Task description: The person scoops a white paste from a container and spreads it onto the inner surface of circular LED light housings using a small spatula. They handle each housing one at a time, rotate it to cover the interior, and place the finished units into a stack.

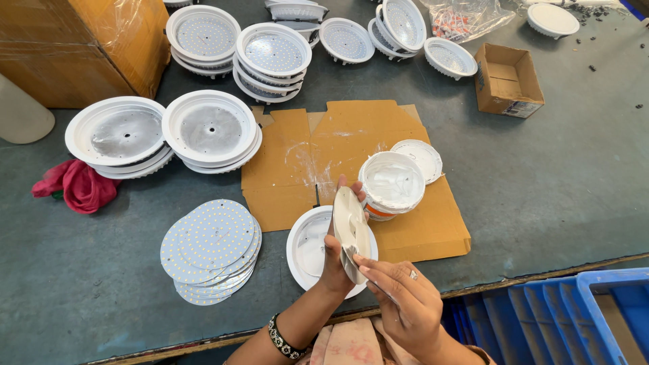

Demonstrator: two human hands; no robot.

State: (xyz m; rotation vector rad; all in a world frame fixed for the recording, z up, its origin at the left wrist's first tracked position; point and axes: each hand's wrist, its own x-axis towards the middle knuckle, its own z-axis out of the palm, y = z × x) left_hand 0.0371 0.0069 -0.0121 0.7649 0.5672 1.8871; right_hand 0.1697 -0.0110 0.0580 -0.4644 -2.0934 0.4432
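Holding round disc (351,230) edge-up in left hand (336,260) | right hand (399,304) pinches its near lower rim | white housing (307,247) directly beneath on desk (541,182)

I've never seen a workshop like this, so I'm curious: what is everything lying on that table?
Disc: one, white, held on edge over the housing.
Housing: one, white, under the hands.
Tub: one, white, open, holding pale paste, on the cardboard sheet.
Lid: one, white, behind the tub.
Cardboard sheet: one, brown, table centre.
LED boards: a stack, white, left front.
Empty housings: two stacks, white, left.
Fitted housings: several, white, far edge.
Small box: one, brown, open, far right.
Big box: one, brown, far left.
Cloth: one, red, left.
Crates: blue, lower right.
Left hand: grips the disc.
Right hand: fingers at the disc's lower edge.
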